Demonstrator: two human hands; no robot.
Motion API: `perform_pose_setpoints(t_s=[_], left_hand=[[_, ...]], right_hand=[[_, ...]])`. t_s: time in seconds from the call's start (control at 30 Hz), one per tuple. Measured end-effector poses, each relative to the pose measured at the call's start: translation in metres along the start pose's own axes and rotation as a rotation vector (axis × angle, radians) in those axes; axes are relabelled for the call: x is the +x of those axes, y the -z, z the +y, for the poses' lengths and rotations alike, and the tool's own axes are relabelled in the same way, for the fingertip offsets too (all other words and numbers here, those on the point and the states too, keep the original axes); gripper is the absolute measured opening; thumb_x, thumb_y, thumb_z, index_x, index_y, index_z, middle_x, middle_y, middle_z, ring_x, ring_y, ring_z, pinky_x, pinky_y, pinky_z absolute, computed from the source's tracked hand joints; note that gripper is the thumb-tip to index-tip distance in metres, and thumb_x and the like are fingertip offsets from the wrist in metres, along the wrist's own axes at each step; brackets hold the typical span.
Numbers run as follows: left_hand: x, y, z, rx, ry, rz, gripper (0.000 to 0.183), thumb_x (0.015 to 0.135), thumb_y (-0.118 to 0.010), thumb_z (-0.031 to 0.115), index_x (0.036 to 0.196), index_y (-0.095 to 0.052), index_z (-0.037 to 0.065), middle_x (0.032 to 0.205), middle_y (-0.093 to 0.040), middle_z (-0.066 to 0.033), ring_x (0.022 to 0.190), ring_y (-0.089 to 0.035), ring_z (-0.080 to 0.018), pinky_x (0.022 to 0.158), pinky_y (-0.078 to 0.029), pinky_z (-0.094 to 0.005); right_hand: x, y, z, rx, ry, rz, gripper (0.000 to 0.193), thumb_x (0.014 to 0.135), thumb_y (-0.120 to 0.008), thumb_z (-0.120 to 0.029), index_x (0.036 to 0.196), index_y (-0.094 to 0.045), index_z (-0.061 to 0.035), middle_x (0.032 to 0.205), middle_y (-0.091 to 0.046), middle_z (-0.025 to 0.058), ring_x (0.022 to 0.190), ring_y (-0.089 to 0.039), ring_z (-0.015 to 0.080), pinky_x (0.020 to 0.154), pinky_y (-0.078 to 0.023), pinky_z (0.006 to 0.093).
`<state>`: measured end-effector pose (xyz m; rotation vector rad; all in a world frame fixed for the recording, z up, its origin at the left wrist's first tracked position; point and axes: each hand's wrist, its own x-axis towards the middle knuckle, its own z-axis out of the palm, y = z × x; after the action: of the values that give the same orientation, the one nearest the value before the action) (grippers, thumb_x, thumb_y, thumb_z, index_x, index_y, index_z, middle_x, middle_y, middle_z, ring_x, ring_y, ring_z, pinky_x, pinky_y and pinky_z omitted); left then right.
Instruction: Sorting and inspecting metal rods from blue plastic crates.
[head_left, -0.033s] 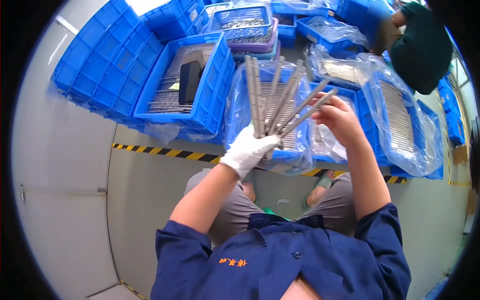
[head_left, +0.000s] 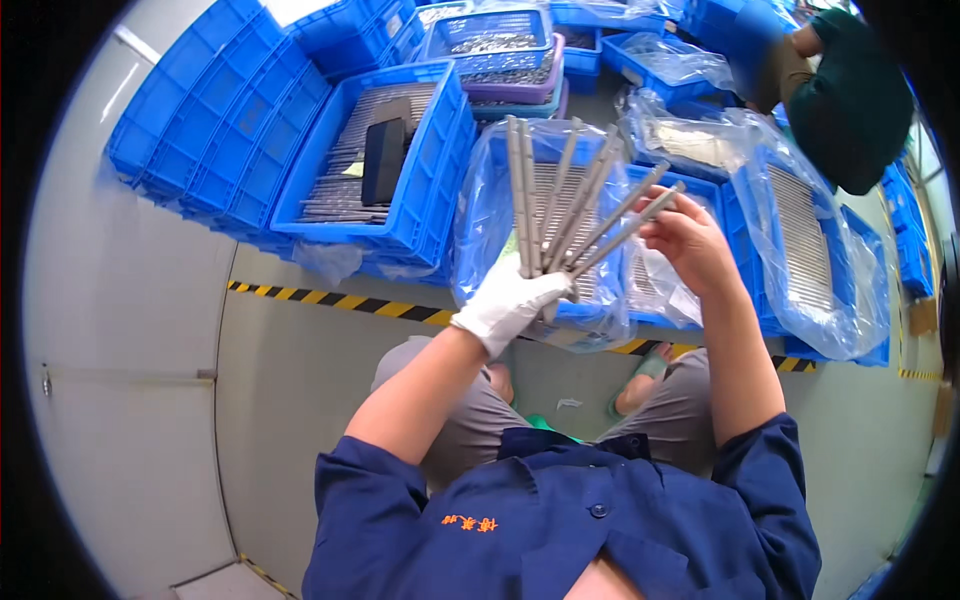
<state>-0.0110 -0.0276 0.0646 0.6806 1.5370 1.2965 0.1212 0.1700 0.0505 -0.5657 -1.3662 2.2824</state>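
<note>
Several slim grey metal rods (head_left: 583, 198) fan upward from my left hand (head_left: 508, 305), which wears a white glove and is closed round their lower ends. At the right side of the fan, my bare right hand (head_left: 690, 245) has its fingers on the upper part of the outermost rod. Both hands are above a blue crate (head_left: 590, 311) lined with clear plastic film, where more rods lie side by side. The bundle hides part of that crate's contents.
Left of it, a blue crate (head_left: 425, 150) holds rods and a dark flat block (head_left: 383, 162). Film-covered crates with rods (head_left: 800, 235) stand to the right. Tall blue crates (head_left: 215, 120) are stacked far left. Striped tape (head_left: 385, 306) crosses the floor. A person in dark green (head_left: 850, 105) bends over at far right.
The whole picture has shifted very slightly to the right. Both hands hold the rods in the same way as before.
</note>
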Motion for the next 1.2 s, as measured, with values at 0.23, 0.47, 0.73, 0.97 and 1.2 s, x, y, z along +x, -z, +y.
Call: perform_pose_setpoints(t_s=[0.23, 0.47, 0.73, 0.97, 1.2], left_hand=[[0.009, 0.011, -0.012, -0.273, -0.045, -0.025, 0.016, 0.076, -0.057, 0.011, 0.089, -0.054, 0.002, 0.070, -0.057, -0.0047, 0.053, -0.047, -0.0069, 0.047, -0.037, -0.0201], [0.011, 0.106, 0.031, -0.390, -0.421, 0.413, 0.019, 0.080, -0.052, 0.008, 0.098, -0.053, 0.006, 0.082, -0.060, -0.0084, 0.051, -0.048, -0.0075, 0.044, -0.038, -0.0188], [0.064, 0.279, 0.004, -0.590, -0.256, 0.641, 0.023, 0.086, -0.043, 0.013, 0.098, -0.053, -0.004, 0.081, -0.057, -0.0068, 0.046, -0.043, -0.0057, 0.038, -0.037, -0.0176], [0.100, 0.300, -0.028, -0.541, -0.128, 0.739, 0.020, 0.081, -0.049, 0.013, 0.089, -0.059, -0.003, 0.067, -0.056, -0.0049, 0.048, -0.046, -0.0087, 0.042, -0.038, -0.0198], [0.107, 0.302, -0.032, -0.477, -0.099, 0.748, 0.017, 0.076, -0.057, 0.017, 0.083, -0.060, 0.002, 0.061, -0.054, -0.0036, 0.048, -0.049, -0.0110, 0.044, -0.038, -0.0225]], right_hand=[[0.041, 0.017, 0.049, 0.208, -0.192, -0.021, 0.015, 0.085, -0.050, -0.014, 0.094, -0.054, -0.0037, 0.077, -0.057, 0.0048, 0.056, -0.051, 0.0082, 0.051, -0.042, 0.0192], [0.090, -0.106, 0.050, -0.173, -0.310, -0.239, 0.036, 0.081, -0.051, -0.010, 0.116, -0.047, -0.0051, 0.068, -0.046, -0.0001, 0.052, -0.034, 0.0048, 0.046, -0.029, 0.0165], [0.206, -0.225, 0.077, -0.387, -0.457, -0.363, 0.026, 0.076, -0.050, -0.009, 0.100, -0.044, -0.0035, 0.065, -0.048, 0.0041, 0.043, -0.034, 0.0074, 0.038, -0.028, 0.0211], [0.240, -0.244, 0.102, -0.515, -0.616, -0.234, 0.013, 0.077, -0.052, -0.014, 0.072, -0.047, -0.0032, 0.062, -0.048, 0.0048, 0.043, -0.038, 0.0080, 0.036, -0.030, 0.0227], [0.245, -0.243, 0.104, -0.461, -0.640, -0.203, 0.012, 0.078, -0.053, -0.014, 0.075, -0.046, -0.0046, 0.065, -0.049, 0.0052, 0.043, -0.037, 0.0078, 0.037, -0.029, 0.0222]])
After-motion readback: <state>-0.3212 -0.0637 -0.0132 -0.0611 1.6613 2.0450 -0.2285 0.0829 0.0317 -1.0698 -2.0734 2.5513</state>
